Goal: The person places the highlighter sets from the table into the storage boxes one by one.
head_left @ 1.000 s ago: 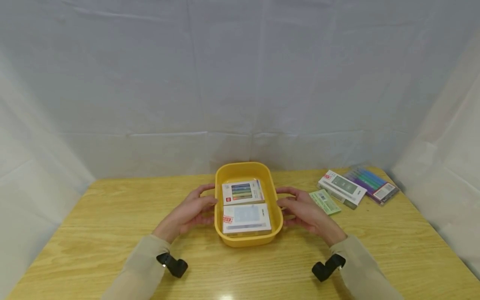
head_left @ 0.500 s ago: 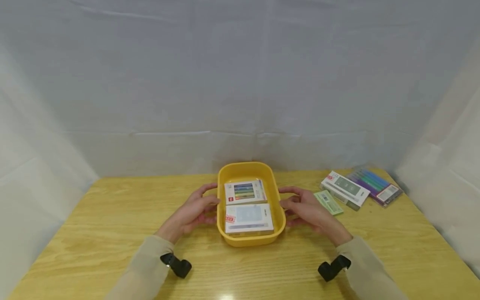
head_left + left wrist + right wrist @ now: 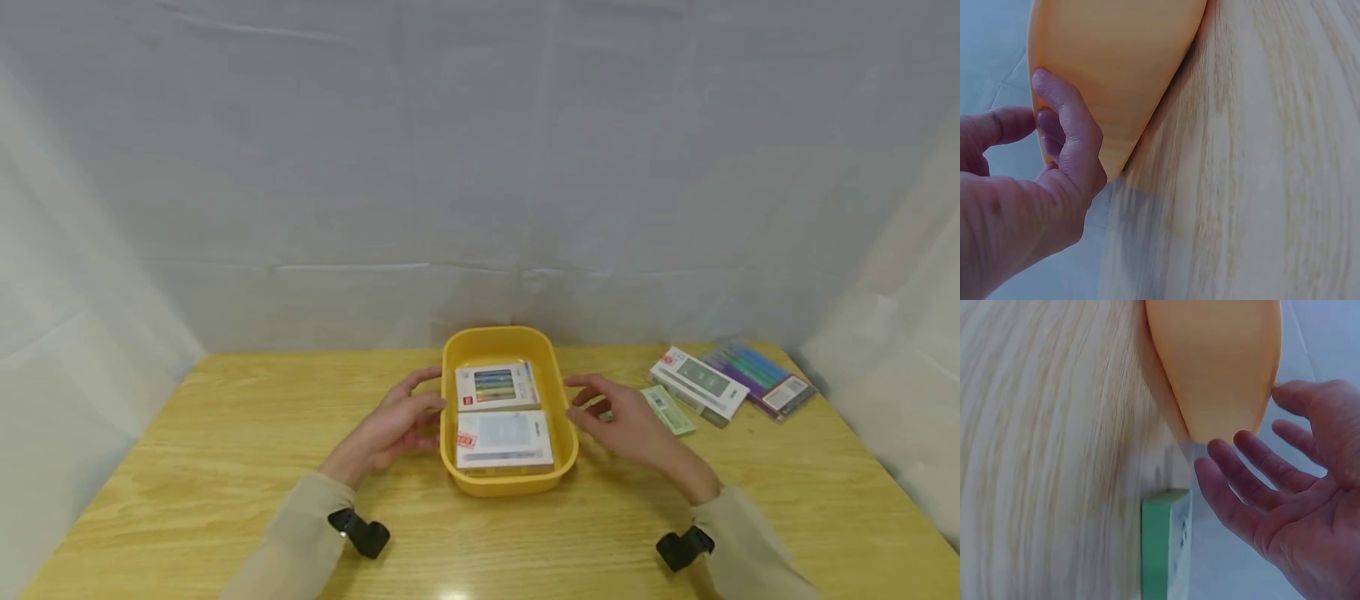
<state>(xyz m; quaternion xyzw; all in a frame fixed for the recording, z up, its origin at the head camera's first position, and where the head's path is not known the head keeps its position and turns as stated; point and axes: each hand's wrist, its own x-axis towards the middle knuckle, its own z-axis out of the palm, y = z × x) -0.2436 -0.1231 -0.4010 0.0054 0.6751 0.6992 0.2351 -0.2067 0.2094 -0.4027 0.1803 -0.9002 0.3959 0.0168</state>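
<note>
A yellow plastic tub (image 3: 510, 485) stands on the table, holding two flat white boxes. The rear box (image 3: 497, 385) has a window with coloured sticks inside; the front box (image 3: 504, 442) bears a pale picture and a red mark. At the left side, my left hand (image 3: 397, 421) holds the tub, its thumb and curled fingers at the rim in the left wrist view. My right hand (image 3: 626, 421) is beside the right wall, fingers spread in the right wrist view and pulled back from the tub (image 3: 1216, 369), with only the thumb tip close at the rim.
Right of my right hand lie a light green pad (image 3: 669, 410), a white box (image 3: 699, 383) and a purple clear pack of pens (image 3: 761, 375). A white cloth (image 3: 480, 167) hangs behind the wooden table (image 3: 247, 433).
My right hand's fingers have come away from the tub's wall and spread. The left hand keeps its place at the tub. The whole view has shifted slightly.
</note>
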